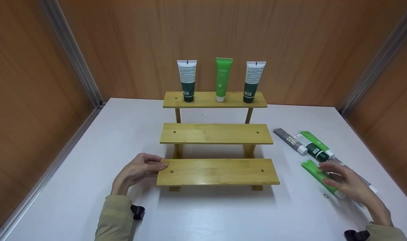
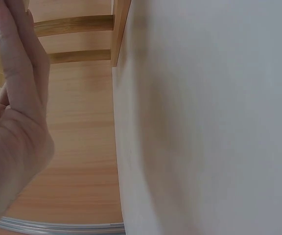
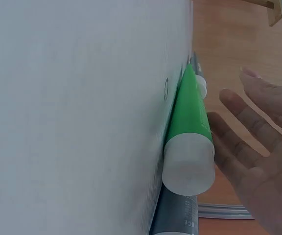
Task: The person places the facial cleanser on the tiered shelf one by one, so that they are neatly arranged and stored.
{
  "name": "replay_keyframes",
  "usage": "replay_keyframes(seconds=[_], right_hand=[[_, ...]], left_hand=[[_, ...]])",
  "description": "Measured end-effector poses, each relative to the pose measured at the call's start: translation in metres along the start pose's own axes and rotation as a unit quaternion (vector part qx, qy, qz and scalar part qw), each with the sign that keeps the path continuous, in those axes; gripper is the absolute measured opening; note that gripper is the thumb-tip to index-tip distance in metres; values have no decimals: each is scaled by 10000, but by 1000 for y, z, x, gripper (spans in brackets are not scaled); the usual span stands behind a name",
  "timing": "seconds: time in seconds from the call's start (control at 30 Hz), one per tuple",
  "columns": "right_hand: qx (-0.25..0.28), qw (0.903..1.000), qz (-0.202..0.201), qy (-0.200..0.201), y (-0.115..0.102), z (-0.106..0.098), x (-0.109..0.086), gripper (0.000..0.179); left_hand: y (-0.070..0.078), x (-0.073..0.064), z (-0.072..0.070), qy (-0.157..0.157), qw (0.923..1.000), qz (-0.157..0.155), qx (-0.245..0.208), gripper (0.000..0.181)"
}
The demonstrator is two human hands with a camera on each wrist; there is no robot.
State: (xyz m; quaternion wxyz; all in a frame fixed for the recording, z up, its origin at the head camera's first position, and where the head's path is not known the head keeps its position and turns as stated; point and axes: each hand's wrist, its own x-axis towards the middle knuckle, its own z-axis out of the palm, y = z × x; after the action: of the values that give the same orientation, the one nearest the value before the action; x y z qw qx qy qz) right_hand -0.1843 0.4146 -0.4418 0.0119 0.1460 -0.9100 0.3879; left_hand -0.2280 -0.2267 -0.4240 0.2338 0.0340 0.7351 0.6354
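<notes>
My left hand (image 1: 139, 170) pinches the left end of the bottom board of a three-tier wooden display stand (image 1: 216, 172), thumb on top and fingers beneath. In the left wrist view that hand (image 2: 21, 93) reaches up to the board's edge. My right hand (image 1: 348, 182) hovers over a green tube (image 1: 315, 172) lying on the table, its fingers spread and slightly bent. The right wrist view has the green tube (image 3: 190, 112) with its white cap toward the camera, and the fingers (image 3: 248, 120) beside it. A grey tube (image 3: 175, 213) lies by it, partly hidden.
On the top tier stand a green tube (image 1: 223, 78) and two white-and-dark-green tubes (image 1: 187, 80), caps down. Right of the stand lie a grey tube (image 1: 290, 140), a dark green-and-white tube (image 1: 315, 150) and another green tube (image 1: 318, 144). A small ring (image 1: 326, 195) rests nearby. Wooden walls (image 1: 206, 30) enclose the table.
</notes>
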Motion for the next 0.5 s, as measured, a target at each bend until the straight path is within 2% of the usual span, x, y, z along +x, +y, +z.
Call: replay_keyframes(seconds=[0.17, 0.5], right_hand=[[249, 9994, -183, -133, 1, 1, 0, 46], [392, 9970, -483, -464, -5, 10, 11, 44]], left_hand=[[0, 0, 0, -39, 10000, 37, -17, 46], [-1, 1, 0, 36, 10000, 15, 38, 50]])
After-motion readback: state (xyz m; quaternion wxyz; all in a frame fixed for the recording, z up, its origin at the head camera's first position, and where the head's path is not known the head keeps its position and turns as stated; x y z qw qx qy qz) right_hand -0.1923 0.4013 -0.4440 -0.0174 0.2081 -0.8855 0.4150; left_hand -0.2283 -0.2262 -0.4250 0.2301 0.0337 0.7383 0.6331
